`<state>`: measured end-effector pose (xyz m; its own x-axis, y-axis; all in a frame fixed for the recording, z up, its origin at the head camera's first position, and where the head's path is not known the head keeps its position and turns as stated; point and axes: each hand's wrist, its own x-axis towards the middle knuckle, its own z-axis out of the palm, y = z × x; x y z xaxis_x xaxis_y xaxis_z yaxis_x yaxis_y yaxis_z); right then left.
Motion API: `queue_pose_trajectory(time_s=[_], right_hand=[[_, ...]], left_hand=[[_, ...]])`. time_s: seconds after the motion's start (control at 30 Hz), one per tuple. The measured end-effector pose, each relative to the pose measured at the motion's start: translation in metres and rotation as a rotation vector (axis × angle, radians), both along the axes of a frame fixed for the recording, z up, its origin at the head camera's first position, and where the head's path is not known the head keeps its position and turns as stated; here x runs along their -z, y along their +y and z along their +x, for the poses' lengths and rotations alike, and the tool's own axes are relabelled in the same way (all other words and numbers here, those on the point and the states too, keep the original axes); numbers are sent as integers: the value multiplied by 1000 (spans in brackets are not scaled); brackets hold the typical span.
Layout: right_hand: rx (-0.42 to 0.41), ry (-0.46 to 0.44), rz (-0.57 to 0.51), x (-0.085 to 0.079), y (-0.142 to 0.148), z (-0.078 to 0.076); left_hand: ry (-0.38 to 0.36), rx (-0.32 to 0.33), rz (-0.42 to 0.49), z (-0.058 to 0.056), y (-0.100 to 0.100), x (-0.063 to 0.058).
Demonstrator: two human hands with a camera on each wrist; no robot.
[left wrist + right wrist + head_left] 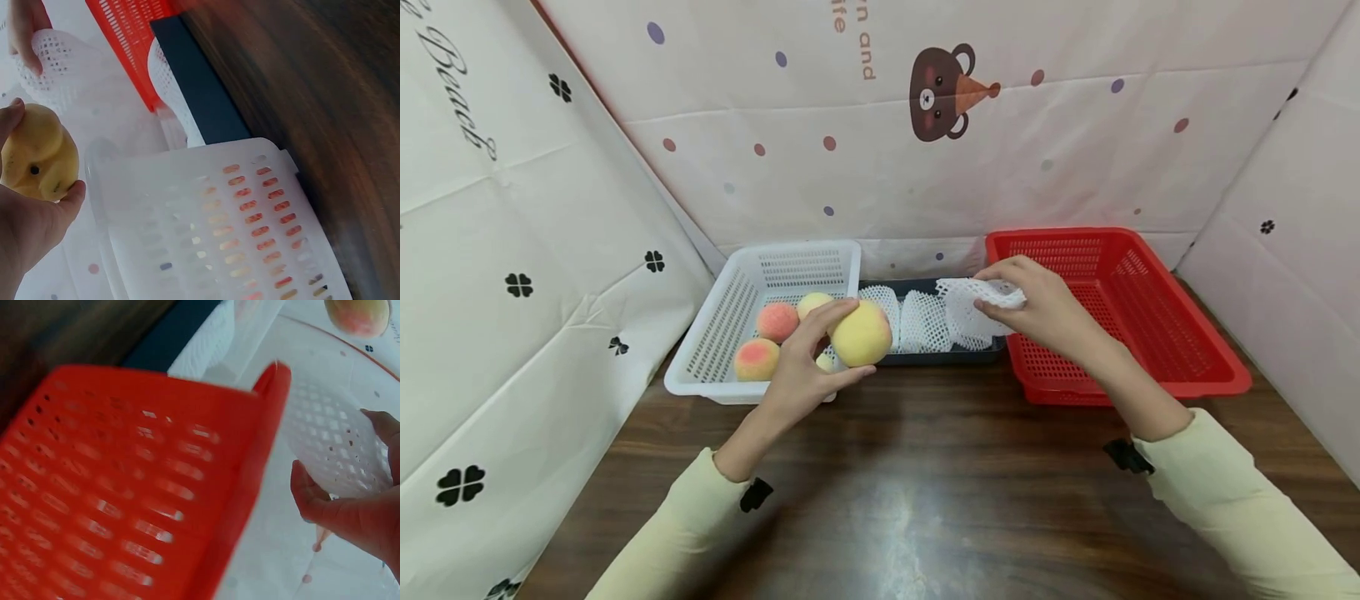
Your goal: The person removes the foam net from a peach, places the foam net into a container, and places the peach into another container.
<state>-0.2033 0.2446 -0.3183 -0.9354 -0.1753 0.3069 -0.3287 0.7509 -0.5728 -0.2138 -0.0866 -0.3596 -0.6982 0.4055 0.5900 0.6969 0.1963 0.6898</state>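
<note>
A yellow peach (862,333) is held up by my left hand (808,367), thumb below it and fingers above, at the right side of the white basket. In the left wrist view the same peach (40,153) shows a small dark pit at its end. My right hand (1045,307) pinches a white foam net sleeve (973,302) over the right end of the dark tray. The right wrist view shows that net sleeve (337,440) between thumb and fingers. Peach and sleeve are apart.
Several peaches, one a pinkish peach (777,322), lie in the white basket (700,385). The dark tray (940,358) holds more foam nets (923,323). A red basket (1217,385) stands at the right on the brown table (910,483). Printed cloth (775,183) hangs behind.
</note>
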Motion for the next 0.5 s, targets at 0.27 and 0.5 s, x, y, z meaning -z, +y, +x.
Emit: queue_pose_trajectory(time_s=[0.27,0.5], right_hand=[[1,-72,115,-16,-5,-26],[-6,-175,199,-27,-24,-52]], left_hand=[[-19,-11,16,-14,-11,18],[-12,-11,22,-13,-13,19]])
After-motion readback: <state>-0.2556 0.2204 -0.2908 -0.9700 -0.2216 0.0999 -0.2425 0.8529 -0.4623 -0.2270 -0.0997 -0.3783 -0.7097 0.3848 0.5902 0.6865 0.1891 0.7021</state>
